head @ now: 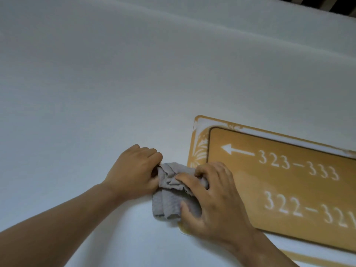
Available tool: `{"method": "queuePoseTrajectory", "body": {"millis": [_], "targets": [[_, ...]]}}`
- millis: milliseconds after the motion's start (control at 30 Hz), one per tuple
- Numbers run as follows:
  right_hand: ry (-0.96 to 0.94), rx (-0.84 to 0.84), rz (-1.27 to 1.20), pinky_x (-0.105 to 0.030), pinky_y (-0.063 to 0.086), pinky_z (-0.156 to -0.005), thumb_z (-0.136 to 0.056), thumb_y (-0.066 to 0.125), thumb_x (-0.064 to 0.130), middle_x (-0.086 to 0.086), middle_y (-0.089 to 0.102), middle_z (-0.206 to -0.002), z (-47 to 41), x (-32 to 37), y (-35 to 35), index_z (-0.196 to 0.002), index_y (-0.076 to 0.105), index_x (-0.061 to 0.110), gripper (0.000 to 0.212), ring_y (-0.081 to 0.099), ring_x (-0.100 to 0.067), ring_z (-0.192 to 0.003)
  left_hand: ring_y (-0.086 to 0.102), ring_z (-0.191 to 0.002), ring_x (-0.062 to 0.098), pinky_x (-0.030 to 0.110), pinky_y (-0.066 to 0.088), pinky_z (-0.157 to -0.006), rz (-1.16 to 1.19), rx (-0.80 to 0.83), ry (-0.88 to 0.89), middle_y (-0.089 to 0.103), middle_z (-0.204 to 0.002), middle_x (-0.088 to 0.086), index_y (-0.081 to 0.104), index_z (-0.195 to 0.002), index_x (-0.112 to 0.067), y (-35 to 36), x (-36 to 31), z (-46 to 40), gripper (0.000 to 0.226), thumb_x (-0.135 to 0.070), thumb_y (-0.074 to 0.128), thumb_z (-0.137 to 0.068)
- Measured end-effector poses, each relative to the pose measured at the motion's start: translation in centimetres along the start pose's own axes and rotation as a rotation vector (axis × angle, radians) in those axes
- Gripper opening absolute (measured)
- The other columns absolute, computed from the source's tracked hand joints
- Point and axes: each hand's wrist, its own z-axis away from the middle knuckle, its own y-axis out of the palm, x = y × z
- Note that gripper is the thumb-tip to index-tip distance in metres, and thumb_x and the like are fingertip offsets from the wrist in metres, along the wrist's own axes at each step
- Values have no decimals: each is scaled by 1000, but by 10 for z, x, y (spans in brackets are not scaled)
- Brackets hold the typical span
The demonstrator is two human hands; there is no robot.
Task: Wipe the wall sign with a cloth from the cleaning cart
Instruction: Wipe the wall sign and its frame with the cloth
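A gold wall sign (pixel 285 182) with a white arrow and room numbers hangs on the white wall at the right. A crumpled grey cloth (pixel 169 197) is held between both hands just off the sign's left edge. My left hand (pixel 134 170) grips the cloth's upper left part with curled fingers. My right hand (pixel 213 197) pinches its right side, thumb and fingers curled into the fabric, and covers the sign's lower left corner. Part of the cloth hangs down below the hands.
Plain white wall (pixel 115 83) fills the left and top of the view. A dark slatted strip (pixel 339 4) shows at the top right corner. The cleaning cart is out of view.
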Motion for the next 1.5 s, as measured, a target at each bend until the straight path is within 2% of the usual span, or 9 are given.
{"method": "queuePoseTrajectory", "body": {"millis": [200, 367, 600, 833, 1067, 1167, 1267, 1367, 1500], "targets": [[17, 176, 7, -48, 31, -111, -75, 56, 79, -2, 51, -134, 8, -8, -6, -133, 51, 41, 70, 45, -28, -123, 39, -56, 23, 35, 34, -60, 44, 25, 2, 44, -62, -3, 43, -68, -15, -5, -1, 4, 20, -34, 40, -69], [52, 124, 80, -42, 44, -89, -91, 53, 52, 2, 57, -116, -16, -19, -1, -134, 51, 36, 46, 51, -24, -104, 39, -52, 24, 29, 25, -53, 104, -149, -287, 40, -51, -4, 38, -62, -12, 2, 8, 5, 25, -34, 31, -74], [79, 87, 274, -44, 42, -85, -96, 56, 34, -2, 58, -122, -80, -58, 2, -136, 49, 33, 41, 51, -29, -103, 45, -50, 20, 27, 23, -50, -162, -70, -495, 48, -52, -1, 40, -58, -15, 14, 11, -45, 30, -31, 45, -83], [411, 184, 188, -47, 38, -97, -97, 46, 39, 0, 52, -131, -138, -140, -8, -136, 51, 32, 39, 44, -28, -118, 38, -46, 15, 27, 21, -49, -244, -131, -326, 43, -50, -3, 34, -56, -18, 38, 7, -82, 31, -39, 35, -79], [385, 54, 129, -46, 36, -94, -85, 54, 46, 1, 55, -123, -147, -142, 22, -134, 47, 35, 51, 51, -25, -114, 43, -67, 20, 33, 29, -59, -192, -206, -264, 49, -77, -2, 40, -74, -20, 40, 29, -116, 20, -38, 34, -79], [344, 95, 94, -44, 33, -94, -82, 55, 44, 2, 54, -123, -154, -138, 22, -139, 45, 42, 58, 50, -24, -117, 47, -105, 27, 41, 38, -87, -260, -155, -266, 52, -113, 6, 52, -115, -16, 43, 34, -118, 53, -46, 28, -79], [339, 100, 81, -44, 33, -91, -82, 55, 43, 3, 54, -116, -167, -127, 26, -128, 55, 43, 46, 52, -24, -114, 19, -149, 27, 50, 15, -120, -221, 38, -460, 25, -160, 10, 26, -152, -20, 40, 40, -123, 82, -59, 14, -81], [339, 83, 117, -44, 32, -90, -84, 55, 36, 3, 54, -113, -174, -123, 28, -122, 60, 39, 39, 54, -25, -112, 2, -154, 24, 53, 6, -123, -206, 109, -544, 4, -167, 6, 9, -158, -19, 42, 40, -129, 82, -63, 10, -88], [338, 25, 100, -43, 30, -89, -82, 54, 32, 4, 49, -101, -166, -119, 27, -115, 63, 37, 35, 54, -23, -105, 28, -145, 35, 56, 26, -115, -368, 126, -712, 31, -158, 17, 34, -149, -9, 40, 19, -155, 85, -67, 9, -92]]}}
